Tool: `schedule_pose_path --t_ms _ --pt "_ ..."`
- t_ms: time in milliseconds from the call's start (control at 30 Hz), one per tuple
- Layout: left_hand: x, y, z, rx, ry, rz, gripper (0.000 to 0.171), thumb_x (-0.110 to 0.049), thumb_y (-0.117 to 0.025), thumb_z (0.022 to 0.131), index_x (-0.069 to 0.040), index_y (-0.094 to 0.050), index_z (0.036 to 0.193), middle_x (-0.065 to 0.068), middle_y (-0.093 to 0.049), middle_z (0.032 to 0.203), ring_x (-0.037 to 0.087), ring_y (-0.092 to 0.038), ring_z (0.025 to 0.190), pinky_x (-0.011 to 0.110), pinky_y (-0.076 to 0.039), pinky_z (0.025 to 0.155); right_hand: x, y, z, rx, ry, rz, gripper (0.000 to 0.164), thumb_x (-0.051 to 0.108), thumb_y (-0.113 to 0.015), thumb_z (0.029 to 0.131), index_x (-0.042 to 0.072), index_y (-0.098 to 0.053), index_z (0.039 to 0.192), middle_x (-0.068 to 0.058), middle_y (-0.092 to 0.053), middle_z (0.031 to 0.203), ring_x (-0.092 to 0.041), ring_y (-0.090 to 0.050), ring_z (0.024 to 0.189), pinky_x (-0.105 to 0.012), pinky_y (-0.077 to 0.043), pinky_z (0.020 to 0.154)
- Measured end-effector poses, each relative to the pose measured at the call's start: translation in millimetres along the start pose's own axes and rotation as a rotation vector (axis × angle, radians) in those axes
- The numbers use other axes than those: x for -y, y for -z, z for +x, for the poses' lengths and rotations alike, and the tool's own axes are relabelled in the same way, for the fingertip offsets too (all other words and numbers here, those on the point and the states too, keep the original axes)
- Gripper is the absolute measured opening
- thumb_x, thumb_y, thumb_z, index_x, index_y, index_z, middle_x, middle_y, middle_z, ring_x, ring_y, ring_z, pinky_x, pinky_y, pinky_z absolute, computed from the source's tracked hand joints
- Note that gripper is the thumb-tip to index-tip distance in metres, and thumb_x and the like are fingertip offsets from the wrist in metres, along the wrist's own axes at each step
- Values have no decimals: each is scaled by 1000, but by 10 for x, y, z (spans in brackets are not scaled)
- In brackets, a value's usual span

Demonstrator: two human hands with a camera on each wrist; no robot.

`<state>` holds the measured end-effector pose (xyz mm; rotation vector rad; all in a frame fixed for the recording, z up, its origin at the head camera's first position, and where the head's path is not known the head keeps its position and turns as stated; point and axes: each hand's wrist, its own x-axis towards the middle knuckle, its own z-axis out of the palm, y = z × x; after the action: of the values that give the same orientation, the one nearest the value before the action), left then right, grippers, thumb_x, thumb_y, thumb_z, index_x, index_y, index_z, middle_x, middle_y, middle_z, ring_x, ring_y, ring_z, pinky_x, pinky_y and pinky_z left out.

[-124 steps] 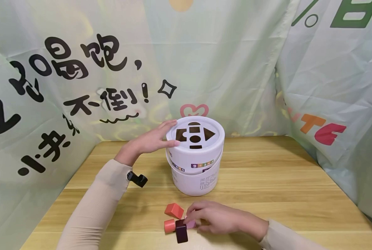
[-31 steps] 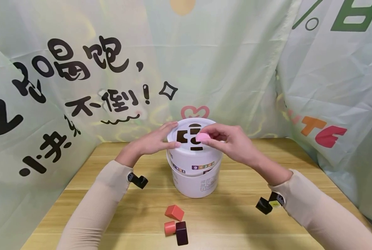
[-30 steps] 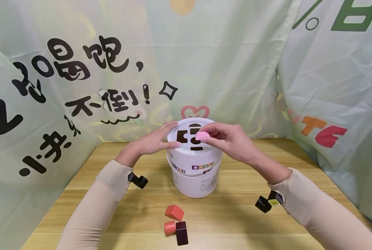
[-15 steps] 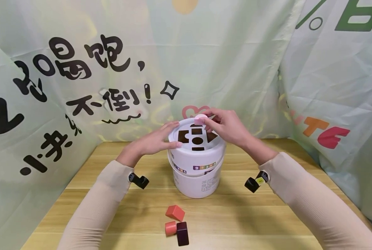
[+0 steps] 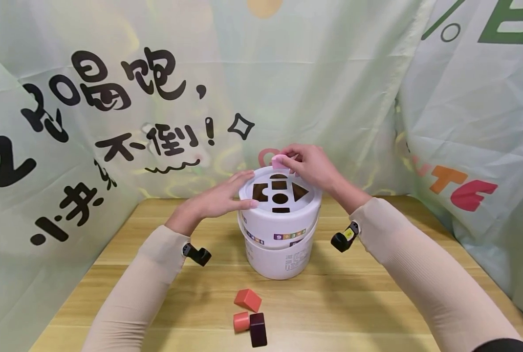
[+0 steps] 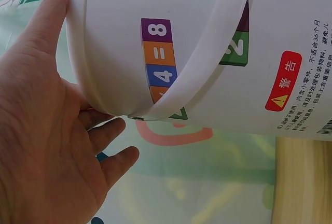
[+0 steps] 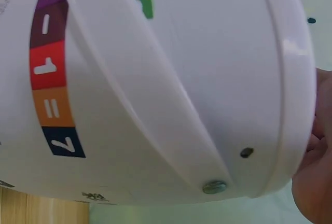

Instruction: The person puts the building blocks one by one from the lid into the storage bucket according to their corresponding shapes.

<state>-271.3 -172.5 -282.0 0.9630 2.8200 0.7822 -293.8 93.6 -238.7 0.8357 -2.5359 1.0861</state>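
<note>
A white bucket [image 5: 276,261] stands upright, its lid [image 5: 307,200] cut with several shaped holes. My left hand [image 5: 210,198] rests on the lid's left rim, thumb on top at the front and fingers toward the back; in the left wrist view its outer fingers stretch past the rim. At the lid's back edge my right hand [image 5: 310,166] pinches a pink half-round block [image 5: 280,162] between thumb and fingers. The block is just behind the half-circle hole [image 5: 279,176]. In the right wrist view the bucket hides the block and most of the hand.
In front of the bucket lie an orange-red triangular prism [image 5: 248,299], an orange-red cylinder [image 5: 241,322] and a dark rectangular block [image 5: 258,330]. Printed cloth [image 5: 323,98] hangs behind and along the sides of the wooden table [image 5: 178,303].
My right hand picked the pink block up from the table, carried it over the lid's middle, then moved it back to the lid's far edge. The left hand has stayed on the rim.
</note>
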Motion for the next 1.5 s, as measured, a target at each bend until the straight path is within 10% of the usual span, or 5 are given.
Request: schedule_pose_path --t_ms 900,1500 --pt "-13 -3 -15 -5 4 7 95 -63 -58 89 -15 -14 158 1 -9 163 30 -18 146 55 -22 113 -192 -191 104 54 -74 -65 27 30 -66 95 12 -73 114 -4 -64 123 -22 -59 106 -38 -45 93" --pt "-35 1 -18 -1 -1 1 95 -63 -57 89 -15 -14 158 2 -9 163 29 -16 146 54 -22 114 -186 -193 99 69 -135 -52 27 25 -65 95 6 -70 114 -6 -67 109 -22 -60 99 -37 -48 91"
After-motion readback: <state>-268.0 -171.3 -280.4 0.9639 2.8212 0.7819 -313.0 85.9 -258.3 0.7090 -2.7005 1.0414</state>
